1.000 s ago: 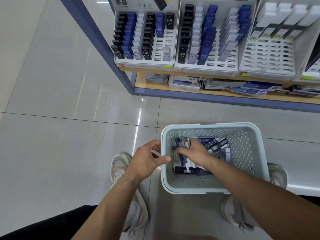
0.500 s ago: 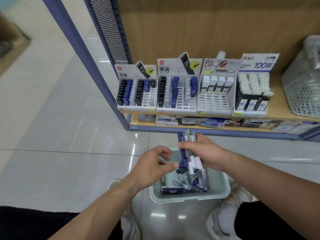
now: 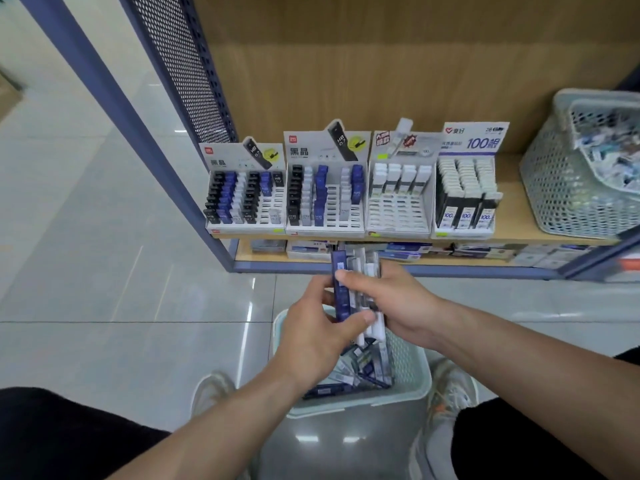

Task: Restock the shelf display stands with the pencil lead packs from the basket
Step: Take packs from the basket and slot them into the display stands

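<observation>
Centre frame, low: right hand wrapped round a bundle of slim plastic pencil lead packs, whites and greys, fingers curled over from the right side. Pack count not readable (edges blur together). Left hand meets it from lower left, thumb across the bottom end, fingers behind, pinching the dark blue pack at the bundle's left edge.

Bundle held upright above the pale green perforated plastic basket, which sits on the grey tiled floor btwn two pale sneakers. Left hand and forearm hide much of its inside; more loose packs show underneath, jumbled.

Upper centre: four white cardboard display stands in a row on the wooden shelf. Two on the left partly filled w/ black, blue, grey packs; third has its top row filled, open slots below; fourth nearly full. Print mostly too small to read beyond "HB".

Right edge: second mesh basket on the shelf, cut off by the frame, contents blurred. Boxes on the lower shelf indistinct.
</observation>
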Action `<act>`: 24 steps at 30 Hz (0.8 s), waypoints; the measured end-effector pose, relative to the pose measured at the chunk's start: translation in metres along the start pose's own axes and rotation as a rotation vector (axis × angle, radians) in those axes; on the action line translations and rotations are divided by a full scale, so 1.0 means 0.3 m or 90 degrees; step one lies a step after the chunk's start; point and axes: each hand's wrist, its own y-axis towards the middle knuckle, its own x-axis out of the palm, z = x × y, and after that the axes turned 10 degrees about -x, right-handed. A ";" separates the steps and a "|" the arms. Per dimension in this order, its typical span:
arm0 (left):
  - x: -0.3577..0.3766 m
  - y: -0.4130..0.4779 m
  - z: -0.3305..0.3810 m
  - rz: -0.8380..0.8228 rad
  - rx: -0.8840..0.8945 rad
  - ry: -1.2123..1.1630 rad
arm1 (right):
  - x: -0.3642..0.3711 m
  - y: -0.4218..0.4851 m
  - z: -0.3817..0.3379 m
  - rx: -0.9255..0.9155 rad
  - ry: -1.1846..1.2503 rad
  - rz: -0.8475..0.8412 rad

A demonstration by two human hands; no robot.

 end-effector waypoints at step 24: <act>-0.010 0.219 -0.098 -0.019 -0.141 -0.005 | -0.022 0.221 0.125 0.102 0.105 0.001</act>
